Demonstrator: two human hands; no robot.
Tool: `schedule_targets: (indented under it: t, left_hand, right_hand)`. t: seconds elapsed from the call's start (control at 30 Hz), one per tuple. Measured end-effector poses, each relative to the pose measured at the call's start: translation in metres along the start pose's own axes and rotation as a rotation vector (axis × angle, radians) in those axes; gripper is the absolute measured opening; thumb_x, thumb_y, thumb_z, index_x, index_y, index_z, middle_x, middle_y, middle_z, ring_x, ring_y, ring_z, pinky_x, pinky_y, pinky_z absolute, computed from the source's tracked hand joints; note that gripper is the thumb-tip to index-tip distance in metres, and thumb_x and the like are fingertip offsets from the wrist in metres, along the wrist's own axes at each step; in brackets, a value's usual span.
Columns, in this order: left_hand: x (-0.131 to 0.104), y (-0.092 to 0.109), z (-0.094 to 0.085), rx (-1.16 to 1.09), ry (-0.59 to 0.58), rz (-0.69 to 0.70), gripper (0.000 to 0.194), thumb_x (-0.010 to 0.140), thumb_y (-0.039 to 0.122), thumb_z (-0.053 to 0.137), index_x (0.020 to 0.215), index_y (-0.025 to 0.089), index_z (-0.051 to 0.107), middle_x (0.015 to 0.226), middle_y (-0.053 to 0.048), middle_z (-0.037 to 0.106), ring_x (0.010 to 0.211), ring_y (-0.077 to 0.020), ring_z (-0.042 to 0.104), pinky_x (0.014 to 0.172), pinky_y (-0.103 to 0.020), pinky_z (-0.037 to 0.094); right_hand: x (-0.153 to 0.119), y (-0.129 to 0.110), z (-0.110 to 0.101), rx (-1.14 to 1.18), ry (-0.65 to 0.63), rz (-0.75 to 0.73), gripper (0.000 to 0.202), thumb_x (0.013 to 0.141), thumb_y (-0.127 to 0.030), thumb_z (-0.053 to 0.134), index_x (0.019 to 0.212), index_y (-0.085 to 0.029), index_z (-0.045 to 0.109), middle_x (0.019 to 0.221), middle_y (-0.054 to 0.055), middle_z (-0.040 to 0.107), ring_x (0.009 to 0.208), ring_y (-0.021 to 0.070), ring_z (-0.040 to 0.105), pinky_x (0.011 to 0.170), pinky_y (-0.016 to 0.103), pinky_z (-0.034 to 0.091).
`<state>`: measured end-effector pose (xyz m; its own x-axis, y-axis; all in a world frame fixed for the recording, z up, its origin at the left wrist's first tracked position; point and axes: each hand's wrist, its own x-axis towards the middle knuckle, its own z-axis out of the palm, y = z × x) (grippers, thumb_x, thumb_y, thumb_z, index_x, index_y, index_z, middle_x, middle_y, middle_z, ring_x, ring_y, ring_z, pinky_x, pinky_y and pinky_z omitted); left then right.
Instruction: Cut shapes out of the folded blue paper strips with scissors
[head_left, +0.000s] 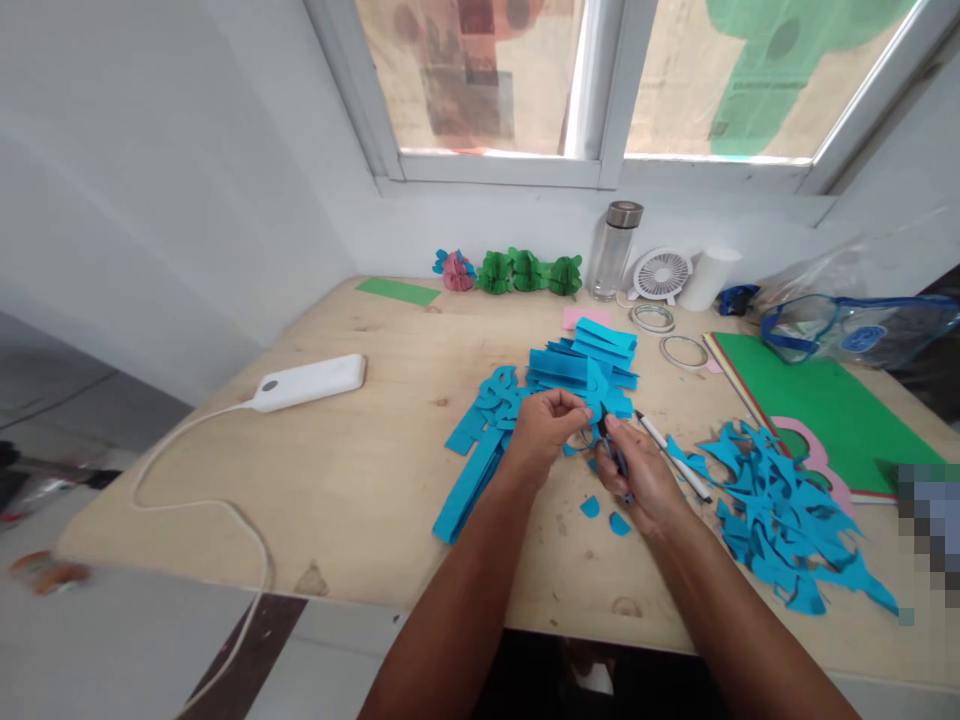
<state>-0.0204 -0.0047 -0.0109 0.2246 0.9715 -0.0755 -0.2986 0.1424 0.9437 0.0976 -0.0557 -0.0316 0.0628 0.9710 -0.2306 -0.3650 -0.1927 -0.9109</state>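
My left hand pinches the edge of a blue paper piece with a rounded cut outline. Dark-handled scissors are gripped in my right hand, their blades up against the paper. Folded blue paper strips lie just beyond my hands, and more folded strips with cut blue shapes are left of my left hand. Two small blue scraps rest below the scissors. A black-and-white marker lies right of my right hand.
Blue offcuts are heaped at the right beside green sheets. A white power bank with a cable is at the left. Along the wall stand green paper figures, a glass bottle and a small fan.
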Motion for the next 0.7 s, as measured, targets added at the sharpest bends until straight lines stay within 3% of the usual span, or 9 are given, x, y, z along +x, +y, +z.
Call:
schedule_targets:
  t: [0.7]
  left_hand:
    - [0.0016,0.0057,-0.0100,0.092,-0.128,-0.017,0.013,0.060,0.024,0.071,0.057,0.015,0.062,0.055,-0.001,0.061,0.054,-0.0102,0.054,0.057,-0.023,0.041]
  right_hand:
    - [-0.0033,-0.0041,0.0005,-0.042,-0.074,0.022,0.043,0.076,-0.054,0.063,0.061,-0.018,0.046,0.040,-0.007,0.041,0.031,0.0033,0.023,0.031,0.018,0.013]
